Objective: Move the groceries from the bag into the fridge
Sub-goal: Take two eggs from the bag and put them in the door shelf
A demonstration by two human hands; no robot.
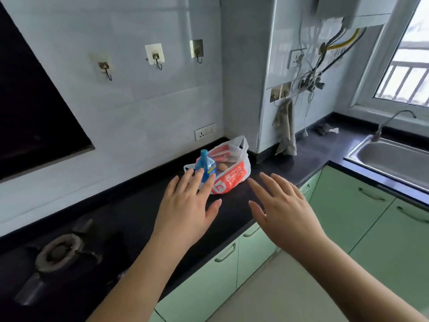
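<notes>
A white and orange plastic bag (228, 176) lies open on the black counter (234, 219) near the wall corner. A blue water bottle (205, 165) stands upright in its near end, and a tan rounded item (222, 167) shows inside beside red packaging. My left hand (188, 205) hovers with fingers spread just in front of the bottle, its fingertips overlapping the bottle's lower part in view. My right hand (282, 205) is stretched out flat to the right of the bag, holding nothing. No fridge is in view.
A gas burner (61, 252) sits on the counter at the left. A steel sink (392, 159) with a tap lies at the right under the window. A cloth (286, 129) hangs from a hook by the corner. Green cabinet doors (343, 205) run below the counter.
</notes>
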